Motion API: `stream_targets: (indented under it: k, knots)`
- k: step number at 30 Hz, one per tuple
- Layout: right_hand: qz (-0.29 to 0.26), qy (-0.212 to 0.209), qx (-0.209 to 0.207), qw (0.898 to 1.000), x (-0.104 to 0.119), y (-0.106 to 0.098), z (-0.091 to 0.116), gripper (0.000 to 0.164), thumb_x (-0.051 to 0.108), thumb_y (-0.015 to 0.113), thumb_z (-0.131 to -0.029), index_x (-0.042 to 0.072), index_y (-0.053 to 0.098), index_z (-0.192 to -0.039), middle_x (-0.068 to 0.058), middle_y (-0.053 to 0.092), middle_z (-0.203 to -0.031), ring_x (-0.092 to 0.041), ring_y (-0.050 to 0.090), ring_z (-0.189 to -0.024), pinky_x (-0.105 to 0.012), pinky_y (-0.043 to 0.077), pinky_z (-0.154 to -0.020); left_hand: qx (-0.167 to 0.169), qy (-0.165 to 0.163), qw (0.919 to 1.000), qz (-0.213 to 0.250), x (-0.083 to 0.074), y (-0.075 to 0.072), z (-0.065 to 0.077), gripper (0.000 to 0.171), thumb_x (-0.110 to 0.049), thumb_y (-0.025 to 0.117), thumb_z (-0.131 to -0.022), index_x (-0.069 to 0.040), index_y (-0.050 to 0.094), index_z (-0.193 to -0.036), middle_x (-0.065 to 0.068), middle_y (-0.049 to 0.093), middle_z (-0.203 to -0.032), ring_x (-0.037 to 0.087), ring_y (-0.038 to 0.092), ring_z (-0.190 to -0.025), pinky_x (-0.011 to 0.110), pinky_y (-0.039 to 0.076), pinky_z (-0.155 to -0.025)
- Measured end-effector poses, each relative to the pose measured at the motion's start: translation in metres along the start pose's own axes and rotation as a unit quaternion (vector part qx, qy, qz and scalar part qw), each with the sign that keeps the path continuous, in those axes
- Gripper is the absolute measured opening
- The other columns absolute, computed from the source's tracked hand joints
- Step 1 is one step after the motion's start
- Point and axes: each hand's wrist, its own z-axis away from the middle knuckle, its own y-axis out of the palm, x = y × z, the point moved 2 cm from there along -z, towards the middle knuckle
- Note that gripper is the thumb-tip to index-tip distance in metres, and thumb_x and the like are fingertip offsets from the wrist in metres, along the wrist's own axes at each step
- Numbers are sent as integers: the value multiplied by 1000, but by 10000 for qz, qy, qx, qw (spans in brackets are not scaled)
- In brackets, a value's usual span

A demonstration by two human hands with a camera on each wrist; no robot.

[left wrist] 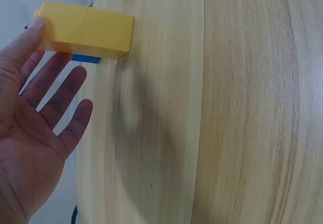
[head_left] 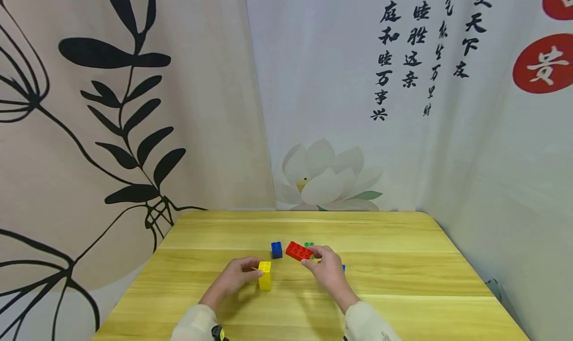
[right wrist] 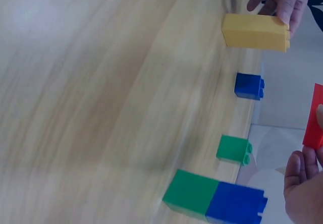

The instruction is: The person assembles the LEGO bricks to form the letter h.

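Note:
Near the middle of the table my left hand (head_left: 236,277) pinches the upper end of a yellow stack (head_left: 265,277) of two toy building bricks. Its thumb is on the near side at the top, as the left wrist view shows, while the lower fingers spread out loosely. My right hand (head_left: 330,270) holds a red studded brick (head_left: 298,251) by its right end between thumb and fingers, raised and tilted above the table. In the right wrist view only part of the red brick (right wrist: 314,118) shows at the edge.
A small blue brick (head_left: 276,250) stands behind the yellow stack. A small green brick (head_left: 309,244) is partly hidden behind the red one. Beside my right hand, a blue brick (right wrist: 236,203) sits on a green brick (right wrist: 191,192). Printed curtains hang behind the wooden table (head_left: 403,281).

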Motion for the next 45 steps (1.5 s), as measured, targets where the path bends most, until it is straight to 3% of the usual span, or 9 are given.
stream_targets:
  k: [12, 24, 31, 45]
  knots:
    - [-16, -82, -208, 9997, -9, -26, -5, 36, 17, 77, -88, 3, 68, -121, -7, 63, -106, -22, 58, -91, -34, 54, -73, 31, 344, 9994, 56, -8, 15, -6, 44, -28, 71, -94, -2, 63, -128, 10, 67, -119, 28, 61, -109, 45, 51, -92]
    - [129, 181, -378, 9990, -19, -46, -14, 39, 16, 76, -89, 1, 67, -123, -11, 64, -112, -26, 60, -98, -39, 55, -79, 145, 377, 9991, 123, -18, 36, -19, 40, -28, 71, -93, -6, 65, -126, 6, 67, -117, 24, 61, -105, 44, 51, -91]
    - [180, 245, -387, 9988, -23, -55, -16, 38, 14, 76, -89, -1, 67, -123, -12, 65, -112, -27, 60, -100, -40, 56, -82, 151, 207, 9997, 45, -27, 51, -28, 39, -29, 72, -92, -10, 66, -127, 3, 66, -115, 22, 60, -104, 46, 50, -92]
    - [241, 309, -429, 9983, -34, -75, -11, 39, 14, 75, -89, 0, 66, -124, -12, 66, -112, -28, 62, -99, -42, 56, -82, 327, 537, 9980, 12, -45, 80, -44, 39, -26, 72, -93, -7, 66, -127, 4, 67, -116, 24, 62, -103, 43, 53, -89]
